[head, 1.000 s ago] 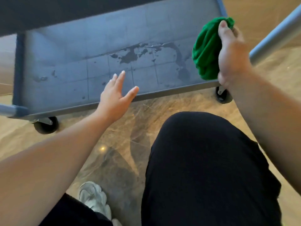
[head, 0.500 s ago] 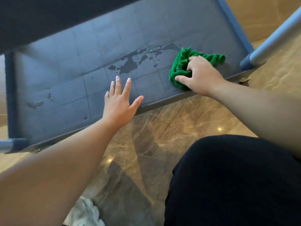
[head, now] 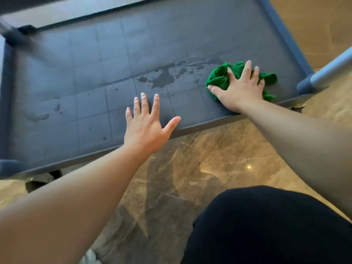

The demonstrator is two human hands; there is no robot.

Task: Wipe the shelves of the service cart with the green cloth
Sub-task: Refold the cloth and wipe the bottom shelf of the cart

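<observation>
Shelves in view: one grey shelf (head: 91, 60) of the service cart is seen from above, its surface scored into a grid of squares and ringed by a raised rim.
Cloths: one green cloth (head: 219, 78) is seen, bunched on the shelf near its right end, close to the near rim.
Hands: two bare hands are shown.
Right hand: the right hand (head: 241, 88) is laid flat on the cloth, fingers spread and pressed down on it rather than curled around it.
Left hand: the left hand (head: 146, 124) is held open with nothing in it, fingers fanned over the near rim; whether the shelf is touched cannot be told.
Wet marks: an irregular dark patch (head: 163, 79) is spread across the middle of the shelf, just left of the cloth, and a fainter smear (head: 37, 117) is seen towards the left end.
Long axis: the shelf is run from lower left to upper right; no clear direction is given by the crumpled cloth.
Posts: one pale post (head: 332, 68) is seen at the near right corner; a second, at the far left, is blurred.
Hidden or cut off: the middle of the cloth is covered by the hand; a castor (head: 38, 182) under the near left corner is half hidden; a dark-clothed knee (head: 270, 227) is cut by the lower edge above a marbled floor (head: 200, 155).
</observation>
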